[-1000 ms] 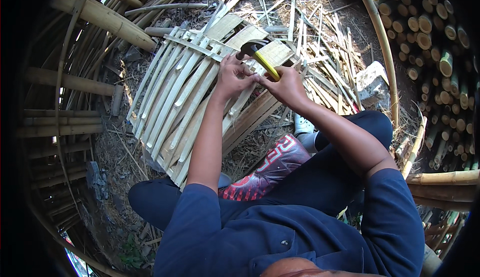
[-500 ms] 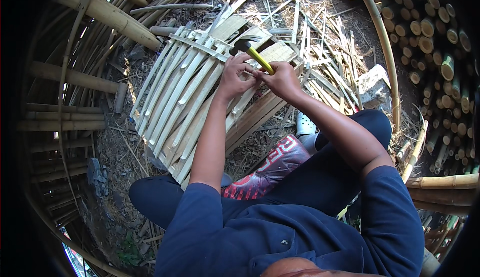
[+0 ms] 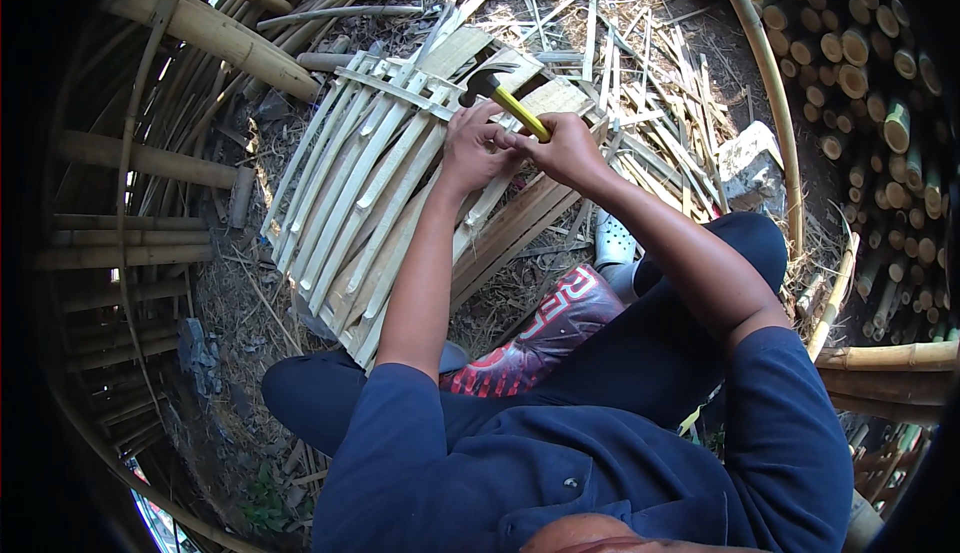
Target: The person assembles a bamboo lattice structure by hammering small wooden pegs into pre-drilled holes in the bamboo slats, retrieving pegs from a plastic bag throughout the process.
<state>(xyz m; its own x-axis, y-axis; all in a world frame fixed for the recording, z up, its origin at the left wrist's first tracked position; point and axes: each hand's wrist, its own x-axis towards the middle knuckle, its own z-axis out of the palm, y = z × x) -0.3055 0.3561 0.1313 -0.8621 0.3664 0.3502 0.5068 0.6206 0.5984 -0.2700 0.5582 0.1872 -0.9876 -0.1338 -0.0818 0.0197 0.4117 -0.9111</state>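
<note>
My right hand (image 3: 568, 150) is closed around the yellow handle of a claw hammer (image 3: 524, 117), whose dark head points up and to the left. Fingers of my left hand (image 3: 474, 153) are pinched together and meet the right hand's fingertips just below the hammer. Whatever lies between them is too small to make out. Both hands are over a slatted bamboo piece (image 3: 372, 193), made of pale curved strips set side by side with a crosspiece near the far end. Flat boards (image 3: 515, 215) show under its right side.
Split bamboo strips (image 3: 670, 123) litter the ground at the far right, near a pale stone block (image 3: 750, 168). Cut bamboo poles (image 3: 853, 80) are stacked at right, and thick poles (image 3: 215, 33) stand at left. A red printed bag (image 3: 560, 315) lies by my legs.
Hands and hammer have hardly moved; the fingers have shifted only slightly. The view has tilted a little.
</note>
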